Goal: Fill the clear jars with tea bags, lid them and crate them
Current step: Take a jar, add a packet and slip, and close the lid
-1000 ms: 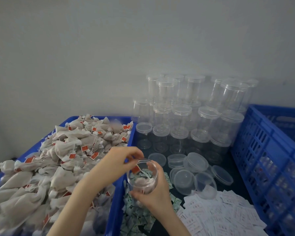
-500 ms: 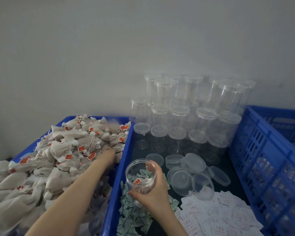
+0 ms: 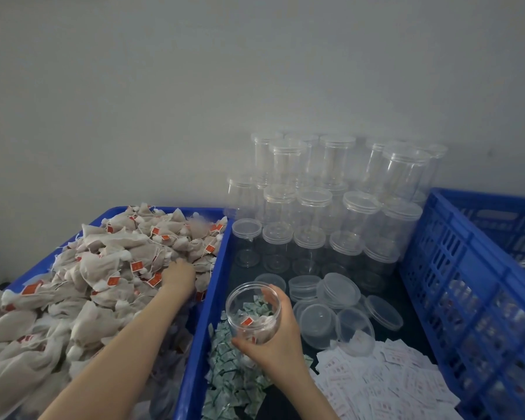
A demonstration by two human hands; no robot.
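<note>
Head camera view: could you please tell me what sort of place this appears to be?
Probably a small hand-packing station for tea. A blue bin heaped with tea bags, stacked clear jars with loose lids, and a blue crate alongside suggest it.

Off-white tea bags [image 3: 109, 265] with red tags, blue bin [image 3: 194, 353], clear jars [image 3: 312, 207], green-patterned packets [image 3: 231, 380].

Your left hand [image 3: 179, 275] reaches into the tea bags [image 3: 109, 268] heaped in the blue bin [image 3: 208, 294] | your right hand [image 3: 275, 338] grips an open clear jar [image 3: 253, 310] — one red-tagged bag inside | loose lids [image 3: 340, 291] beside it — stacked jars [image 3: 331, 207] behind.
</note>
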